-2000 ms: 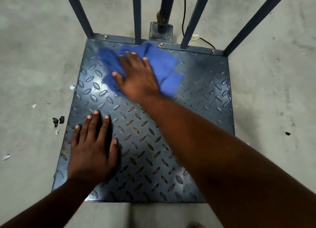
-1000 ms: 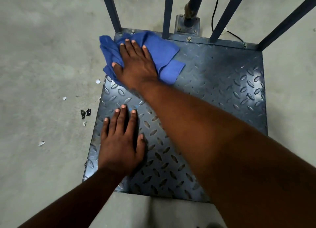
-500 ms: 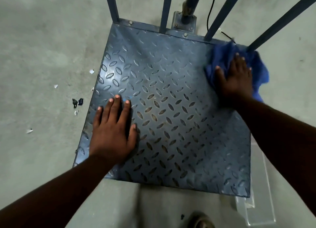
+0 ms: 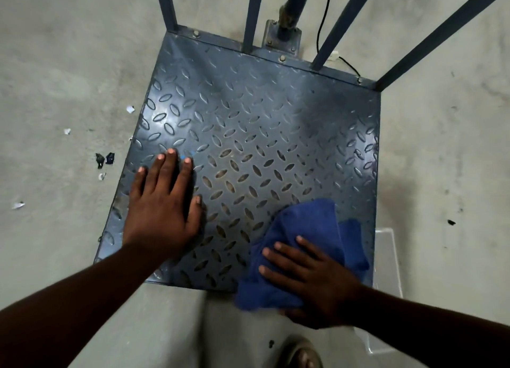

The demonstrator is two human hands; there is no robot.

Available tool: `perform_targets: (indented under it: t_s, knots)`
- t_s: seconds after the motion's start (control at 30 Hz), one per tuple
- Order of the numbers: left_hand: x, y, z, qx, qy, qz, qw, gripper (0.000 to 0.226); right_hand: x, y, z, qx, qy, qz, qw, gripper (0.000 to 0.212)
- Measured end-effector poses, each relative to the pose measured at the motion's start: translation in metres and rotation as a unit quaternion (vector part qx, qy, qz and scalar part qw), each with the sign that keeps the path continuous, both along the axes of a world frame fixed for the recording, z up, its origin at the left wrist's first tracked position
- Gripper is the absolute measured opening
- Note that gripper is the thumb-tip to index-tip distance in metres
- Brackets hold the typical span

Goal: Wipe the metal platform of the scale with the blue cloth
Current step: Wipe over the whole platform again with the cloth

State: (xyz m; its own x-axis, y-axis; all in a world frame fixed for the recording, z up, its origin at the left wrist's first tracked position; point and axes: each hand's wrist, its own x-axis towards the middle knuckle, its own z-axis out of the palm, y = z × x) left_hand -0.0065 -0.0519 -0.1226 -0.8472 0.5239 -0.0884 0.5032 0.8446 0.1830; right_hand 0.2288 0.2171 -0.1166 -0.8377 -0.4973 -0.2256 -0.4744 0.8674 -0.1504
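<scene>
The scale's metal platform [image 4: 262, 114] is a dark blue-grey plate with a raised diamond tread, lying on the floor. A crumpled blue cloth [image 4: 309, 229] lies on its near right corner and hangs over the front edge. My right hand [image 4: 311, 279] presses flat on the cloth, fingers spread and pointing left. My left hand [image 4: 162, 205] rests palm down on the bare tread at the near left, fingers apart, holding nothing.
Blue metal bars [image 4: 342, 22] and a post [image 4: 289, 17] with a black cable rise from the platform's far edge. Grey concrete floor surrounds it, with small white and dark scraps [image 4: 103, 159] to the left. A clear plastic piece [image 4: 386, 271] lies at the right. A shoe [image 4: 300, 354] shows below.
My right hand has swept the cloth from the far left corner across to the far right, then down to the near right corner. My left hand has stayed planted on the platform.
</scene>
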Motion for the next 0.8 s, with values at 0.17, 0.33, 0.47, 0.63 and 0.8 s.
perform_targets:
  t_s: [0.17,0.33,0.47,0.63,0.8]
  knots:
    - [0.000,0.001,0.001,0.014,0.011,-0.002,1.000,0.079,-0.040,0.028,-0.003,-0.034,-0.004,0.100,0.994,0.078]
    - [0.000,0.000,0.002,0.016,0.011,-0.005,1.000,0.078,-0.099,0.053,-0.006,-0.003,0.038,-0.036,0.999,0.079]
    - [0.000,0.001,0.001,0.017,0.009,-0.005,1.000,0.078,-0.149,0.054,-0.009,0.010,0.063,-0.273,0.960,0.081]
    - [0.001,0.001,0.001,0.021,0.009,-0.004,1.000,0.078,-0.178,0.000,-0.001,0.018,0.070,-0.533,0.843,0.084]
    - [0.000,-0.001,0.002,0.040,0.011,-0.009,0.999,0.080,-0.106,-0.087,0.002,-0.010,0.028,-0.146,0.989,0.076]
